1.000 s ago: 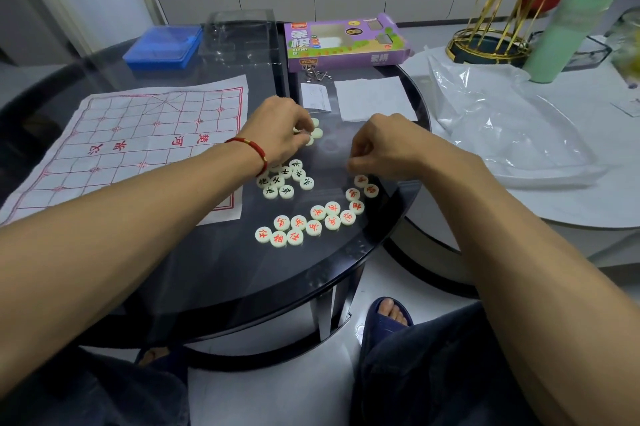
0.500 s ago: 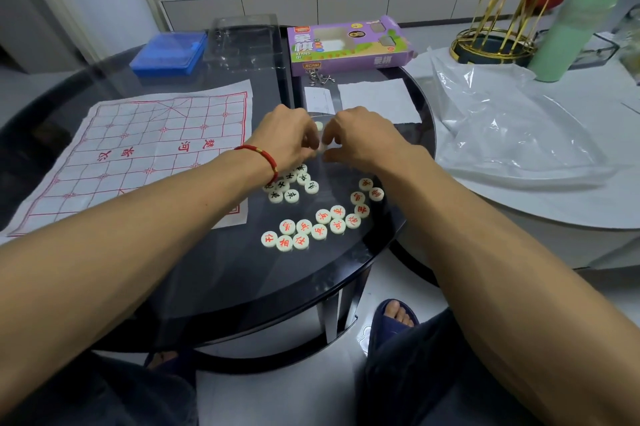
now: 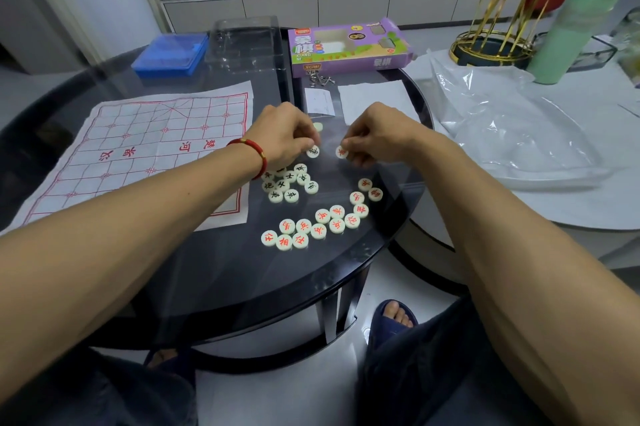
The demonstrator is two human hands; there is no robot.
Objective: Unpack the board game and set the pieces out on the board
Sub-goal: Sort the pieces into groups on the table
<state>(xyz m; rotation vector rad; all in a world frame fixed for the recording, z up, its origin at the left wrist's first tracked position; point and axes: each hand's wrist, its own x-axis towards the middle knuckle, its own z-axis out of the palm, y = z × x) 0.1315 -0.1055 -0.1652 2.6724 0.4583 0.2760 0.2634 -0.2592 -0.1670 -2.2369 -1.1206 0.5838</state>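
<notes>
Both hands work above the dark glass tabletop (image 3: 214, 287), just right of the cloth board (image 3: 138, 155), which carries no pieces. The left hand (image 3: 280, 138), a red bracelet (image 3: 254, 155) on its wrist, has its grip closed round a black-marked piece (image 3: 313, 151) pinched at the fingertips. The right hand (image 3: 375, 138) pinches a red-marked piece (image 3: 341, 152) the same way, close beside the other. Below the left hand lies a cluster of black-marked pieces (image 3: 289, 183); nearer the table edge spreads a cluster of red-marked pieces (image 3: 322, 221). One pale piece (image 3: 318, 127) lies behind the hands. The purple game box (image 3: 349, 46) stands at the far side.
</notes>
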